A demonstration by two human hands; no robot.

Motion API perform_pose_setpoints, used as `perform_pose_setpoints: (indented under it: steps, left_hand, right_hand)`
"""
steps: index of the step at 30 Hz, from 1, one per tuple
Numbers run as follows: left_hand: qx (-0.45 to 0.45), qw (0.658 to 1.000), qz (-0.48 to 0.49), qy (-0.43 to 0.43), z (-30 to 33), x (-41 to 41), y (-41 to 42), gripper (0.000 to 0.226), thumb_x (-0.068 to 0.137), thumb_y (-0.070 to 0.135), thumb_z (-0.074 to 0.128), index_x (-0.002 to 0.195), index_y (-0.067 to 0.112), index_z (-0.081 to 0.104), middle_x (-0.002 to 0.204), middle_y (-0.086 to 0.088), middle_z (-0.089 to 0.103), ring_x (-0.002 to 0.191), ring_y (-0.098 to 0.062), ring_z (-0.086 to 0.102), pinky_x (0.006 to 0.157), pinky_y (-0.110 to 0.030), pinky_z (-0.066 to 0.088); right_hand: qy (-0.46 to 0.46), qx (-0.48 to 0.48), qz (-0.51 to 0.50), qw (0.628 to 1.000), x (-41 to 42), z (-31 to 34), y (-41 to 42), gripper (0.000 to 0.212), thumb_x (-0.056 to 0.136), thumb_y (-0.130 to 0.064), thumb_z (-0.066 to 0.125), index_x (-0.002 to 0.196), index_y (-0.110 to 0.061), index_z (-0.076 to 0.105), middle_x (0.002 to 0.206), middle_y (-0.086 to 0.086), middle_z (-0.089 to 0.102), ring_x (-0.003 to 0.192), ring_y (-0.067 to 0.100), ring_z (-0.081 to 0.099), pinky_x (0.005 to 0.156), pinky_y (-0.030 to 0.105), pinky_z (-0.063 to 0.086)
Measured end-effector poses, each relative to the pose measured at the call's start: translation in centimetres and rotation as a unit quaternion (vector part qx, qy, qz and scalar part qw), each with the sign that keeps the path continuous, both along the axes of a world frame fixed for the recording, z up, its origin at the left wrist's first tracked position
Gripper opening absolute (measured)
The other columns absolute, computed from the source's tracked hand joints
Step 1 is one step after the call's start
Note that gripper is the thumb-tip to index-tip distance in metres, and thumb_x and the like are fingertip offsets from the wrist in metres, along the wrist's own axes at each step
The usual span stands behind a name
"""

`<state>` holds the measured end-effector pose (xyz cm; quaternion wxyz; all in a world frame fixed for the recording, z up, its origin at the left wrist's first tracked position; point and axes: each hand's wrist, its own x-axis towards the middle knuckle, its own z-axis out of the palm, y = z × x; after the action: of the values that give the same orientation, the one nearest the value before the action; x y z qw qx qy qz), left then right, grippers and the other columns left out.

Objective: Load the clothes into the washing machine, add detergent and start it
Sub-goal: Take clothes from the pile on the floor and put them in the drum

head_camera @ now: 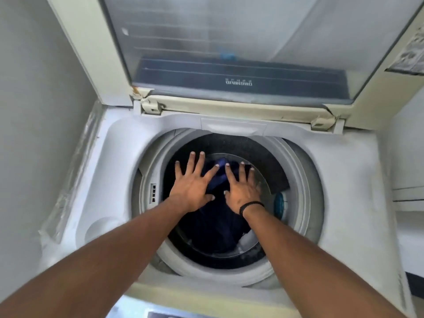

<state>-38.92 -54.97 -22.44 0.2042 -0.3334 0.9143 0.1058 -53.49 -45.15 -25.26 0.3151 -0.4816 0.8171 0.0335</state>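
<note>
**Clothes down in the drum, both hands spread above them**

Clothes [218, 180], dark navy with a brighter blue fold near the top, lay heaped inside the drum [270, 161] of the top-loading washing machine [114, 157]. The heap filled the middle of the round opening and ran down toward six o'clock, where it sank into shadow against the dark drum wall.

Over the heap, the left hand [192, 182] was held flat with its fingers straight and fanned wide, the fingertips pointing toward twelve o'clock. The right hand [241, 187] sat just beside it at three o'clock, likewise flat and splayed, a thin black band [250, 206] round its wrist. Neither hand curled round any cloth; whether the palms actually pressed the fabric or hung just above it could not be told. Both bare forearms reached in from the six o'clock edge.

Around the drum ran a pale grey ring [305, 180], with a small blue round part [280, 204] at its three o'clock side. The lid [229, 42], translucent with a dark band bearing white lettering, stood raised at twelve o'clock on worn, chipped hinges [146, 104]. A plain grey wall [34, 111] lay at nine o'clock.
</note>
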Motion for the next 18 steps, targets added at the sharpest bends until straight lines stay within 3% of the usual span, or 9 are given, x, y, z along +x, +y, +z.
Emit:
perform_pose_setpoints:
  steps: [5,10,14,18]
  left_hand:
    - [0.106,0.984,0.009,-0.141,-8.1,-0.9,0.1,0.114,0.076,0.078,0.059,0.156,0.038,-0.013,0.16,-0.01,-0.035,0.147,-0.04,-0.028,0.11,-0.077,0.004]
    - [0.15,0.943,-0.015,-0.298,-14.9,-1.0,1.4,0.128,0.065,0.09,0.057,0.154,0.04,-0.02,0.158,-0.007,-0.039,0.145,-0.042,-0.031,0.105,-0.082,0.004]
    - [0.163,0.942,-0.001,-0.295,-16.4,-1.2,2.6,0.127,0.064,0.091,0.056,0.154,0.04,-0.019,0.16,-0.007,-0.035,0.147,-0.041,-0.028,0.104,-0.083,0.001]
    - [0.16,0.957,0.026,-0.241,-13.0,-1.4,2.1,0.118,0.072,0.081,0.06,0.155,0.04,-0.015,0.162,-0.008,-0.03,0.149,-0.038,-0.023,0.11,-0.078,0.007]
  right_hand:
    - [-0.042,0.121,0.063,0.99,-0.5,-6.6,-1.4,0.115,0.079,-0.063,0.068,0.151,-0.044,-0.02,0.159,0.006,-0.034,0.147,0.041,-0.023,0.111,0.075,0.008]
    - [-0.057,0.314,0.115,0.941,1.0,-12.7,-1.1,0.141,0.062,-0.067,0.081,0.147,-0.044,-0.03,0.154,0.007,-0.043,0.143,0.047,-0.028,0.103,0.083,0.009]
    - [-0.062,0.349,0.122,0.927,1.7,-13.7,-0.8,0.14,0.065,-0.063,0.082,0.147,-0.043,-0.03,0.155,0.007,-0.041,0.143,0.049,-0.028,0.104,0.082,0.009]
    - [-0.085,0.295,0.101,0.946,1.2,-9.8,-1.2,0.135,0.066,-0.066,0.079,0.149,-0.044,-0.025,0.158,0.006,-0.037,0.147,0.043,-0.023,0.109,0.078,0.008]
